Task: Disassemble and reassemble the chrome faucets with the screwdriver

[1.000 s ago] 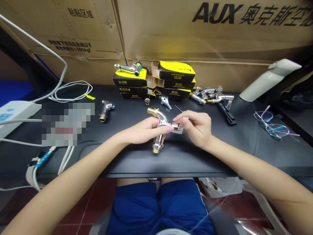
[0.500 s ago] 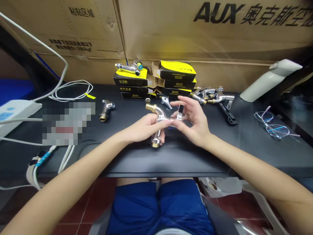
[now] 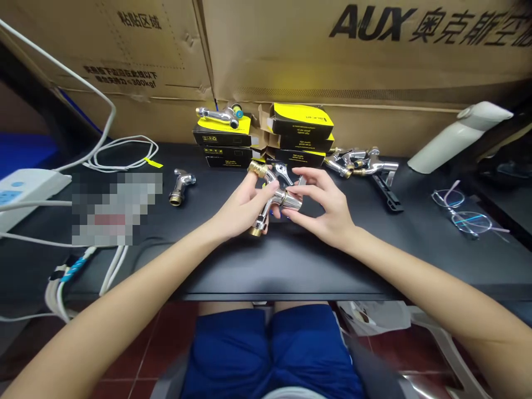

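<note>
A chrome faucet with brass threaded ends is up above the desk, tilted. My left hand is closed around its body, thumb on top, with one brass end poking out above and another below. The thumb and fingers of my right hand are closed about the chrome end piece on the faucet's right side. Behind the faucet, a loose chrome lever handle lies on the desk, partly covered by my hands.
Stacked black-and-yellow boxes stand at the back, with a faucet on top. Another faucet body lies left. Several faucets, a white bottle and glasses are on the right. A power strip and cables sit left.
Both hands have turned the faucet so its side end now points right and toward me. Its brass ends have shifted up and left. My right fingers have moved onto the chrome end piece.
</note>
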A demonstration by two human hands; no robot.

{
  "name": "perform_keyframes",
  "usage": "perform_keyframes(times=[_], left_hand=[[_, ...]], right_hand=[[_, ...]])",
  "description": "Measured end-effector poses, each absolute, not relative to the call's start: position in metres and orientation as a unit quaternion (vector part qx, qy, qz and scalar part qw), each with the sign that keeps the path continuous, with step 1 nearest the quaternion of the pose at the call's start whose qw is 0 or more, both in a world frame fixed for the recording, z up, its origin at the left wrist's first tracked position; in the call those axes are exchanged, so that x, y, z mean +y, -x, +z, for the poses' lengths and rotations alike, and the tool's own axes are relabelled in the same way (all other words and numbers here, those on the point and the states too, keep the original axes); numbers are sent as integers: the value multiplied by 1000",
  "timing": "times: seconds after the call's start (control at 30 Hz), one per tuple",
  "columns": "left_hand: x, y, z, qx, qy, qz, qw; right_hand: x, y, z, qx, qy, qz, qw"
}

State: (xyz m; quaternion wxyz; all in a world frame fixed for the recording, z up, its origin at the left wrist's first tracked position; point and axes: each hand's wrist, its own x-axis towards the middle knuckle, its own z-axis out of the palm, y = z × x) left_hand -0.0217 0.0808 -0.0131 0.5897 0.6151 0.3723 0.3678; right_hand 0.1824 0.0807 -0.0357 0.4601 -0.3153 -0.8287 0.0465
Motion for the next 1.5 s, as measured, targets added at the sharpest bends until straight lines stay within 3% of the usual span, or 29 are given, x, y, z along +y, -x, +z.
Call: perform_keyframes(times=[0.5,0.73,1.33,1.5], left_hand=[[86,24,-11,365,-636,330,595],[86,26,-14,367,-637,329,593],[90,28,-18,342,-608,391,600],[92,31,-13,298,-511,482,646]], right_hand=[[75,-180,-38,-801,311,95,502],[74,-180,-32,-800,273,43,533],[77,-176,-26,-597,348,443,571],[73,-175,-29,-638,319,491,500]])
